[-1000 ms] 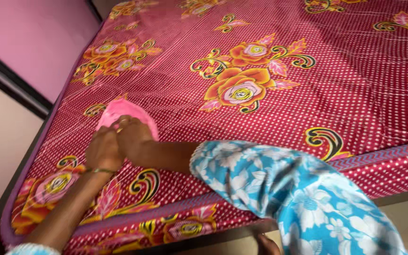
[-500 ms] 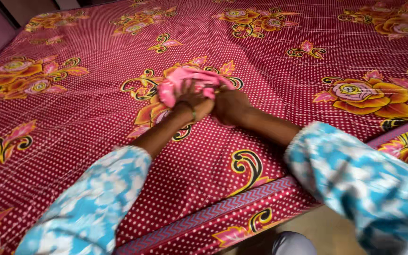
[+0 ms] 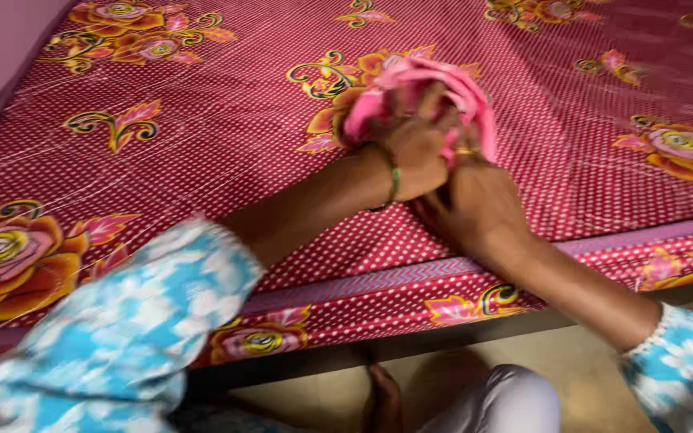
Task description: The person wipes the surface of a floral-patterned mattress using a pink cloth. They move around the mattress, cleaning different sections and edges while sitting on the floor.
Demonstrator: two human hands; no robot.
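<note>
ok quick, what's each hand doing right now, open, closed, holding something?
Left hand: closed on the bunched pink cloth.
Right hand: closed, gripping the same pink cloth from below.

– How much of the pink cloth point(image 3: 435, 84) shows?
– Only its top; the left hand point(image 3: 415, 148) and right hand point(image 3: 475, 204) cover the rest, fingertips buried.
– And the mattress point(image 3: 226, 120)?
– Cut off on the far, left and right sides. The foot point(image 3: 382, 397) near the floor is blurred.
</note>
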